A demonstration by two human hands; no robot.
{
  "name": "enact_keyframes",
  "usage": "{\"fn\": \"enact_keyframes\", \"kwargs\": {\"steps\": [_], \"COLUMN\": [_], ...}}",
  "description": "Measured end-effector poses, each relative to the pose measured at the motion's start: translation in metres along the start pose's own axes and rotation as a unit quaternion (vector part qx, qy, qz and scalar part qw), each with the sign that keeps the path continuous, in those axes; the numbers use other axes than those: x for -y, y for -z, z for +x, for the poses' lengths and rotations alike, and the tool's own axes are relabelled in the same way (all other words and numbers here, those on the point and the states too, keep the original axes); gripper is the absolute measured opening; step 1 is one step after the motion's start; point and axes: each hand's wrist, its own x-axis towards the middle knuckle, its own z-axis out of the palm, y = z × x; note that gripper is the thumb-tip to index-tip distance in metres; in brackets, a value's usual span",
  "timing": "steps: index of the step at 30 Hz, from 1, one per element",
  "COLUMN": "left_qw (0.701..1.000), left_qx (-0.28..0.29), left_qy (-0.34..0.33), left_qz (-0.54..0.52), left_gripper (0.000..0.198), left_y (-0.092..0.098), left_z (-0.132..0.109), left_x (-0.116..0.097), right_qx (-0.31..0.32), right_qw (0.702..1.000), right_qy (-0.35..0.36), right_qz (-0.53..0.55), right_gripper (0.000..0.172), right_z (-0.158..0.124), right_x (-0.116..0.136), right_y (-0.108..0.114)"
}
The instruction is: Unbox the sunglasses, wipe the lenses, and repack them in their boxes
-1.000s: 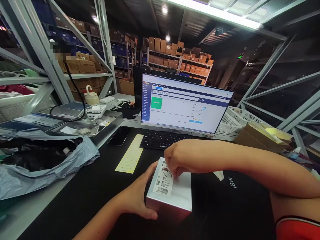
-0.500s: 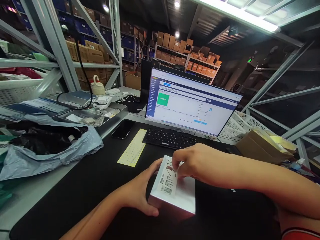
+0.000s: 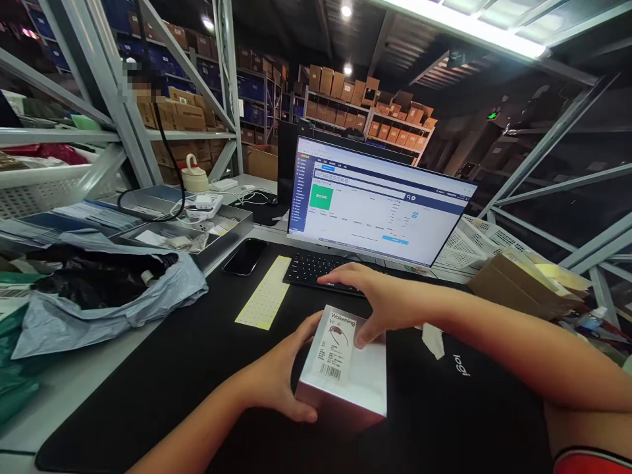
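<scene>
A white box [image 3: 368, 378] stands on the black desk mat [image 3: 197, 368]. On its top is a label [image 3: 336, 345] with the word "Wakening", a small picture of a brown item, print and a barcode. My left hand [image 3: 284, 375] holds the box by its left side, thumb at the near corner and fingers behind the far left edge. My right hand [image 3: 380, 296] is spread over the box's far edge. Its thumb tip is at the label's right edge, and its fingers reach over the keyboard [image 3: 306, 270]. Nothing shows in this hand.
Left of the keyboard are a yellow-edged sticker sheet [image 3: 265, 293] and a phone [image 3: 245, 257]. A monitor [image 3: 375, 204] stands behind. A grey plastic bag [image 3: 113, 316] and a metal tray [image 3: 232, 230] are at left. A white scrap [image 3: 433, 341] and a cardboard piece [image 3: 508, 283] are at right.
My right hand has gone from bent fingers at the label to spread fingers reaching toward the keyboard. More of the label and the white scrap now show. My left hand keeps its hold.
</scene>
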Motion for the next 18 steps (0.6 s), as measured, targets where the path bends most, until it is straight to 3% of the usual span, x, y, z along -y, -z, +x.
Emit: {"fn": "enact_keyframes", "kwargs": {"steps": [2, 5, 11, 13, 16, 18], "left_qw": [1.0, 1.0, 1.0, 1.0, 0.999, 0.999], "left_qx": [-0.003, -0.005, -0.016, -0.026, -0.03, -0.034], "left_qy": [-0.001, -0.007, -0.004, 0.008, 0.025, 0.011], "left_qz": [0.014, 0.017, -0.001, -0.004, -0.004, -0.015], "left_gripper": [0.139, 0.14, 0.146, 0.149, 0.154, 0.154], "left_y": [0.0, 0.0, -0.001, -0.003, -0.008, -0.009], "left_z": [-0.001, -0.002, -0.002, -0.003, -0.005, -0.007], "left_x": [0.001, 0.002, 0.0, -0.005, -0.015, -0.02], "right_qx": [0.052, 0.086, -0.075, -0.113, -0.147, -0.125], "right_qw": [0.997, 0.994, 0.985, 0.977, 0.965, 0.969], "right_qy": [-0.049, -0.047, 0.067, 0.063, -0.017, -0.025], "right_qz": [0.028, 0.038, 0.137, 0.169, 0.219, 0.21], "right_gripper": [0.122, 0.123, 0.084, 0.075, 0.072, 0.09], "right_z": [0.009, 0.013, -0.029, -0.053, -0.077, -0.078], "right_x": [-0.001, 0.002, -0.005, -0.02, -0.059, -0.085], "right_y": [0.004, 0.008, 0.01, -0.007, -0.055, -0.093]}}
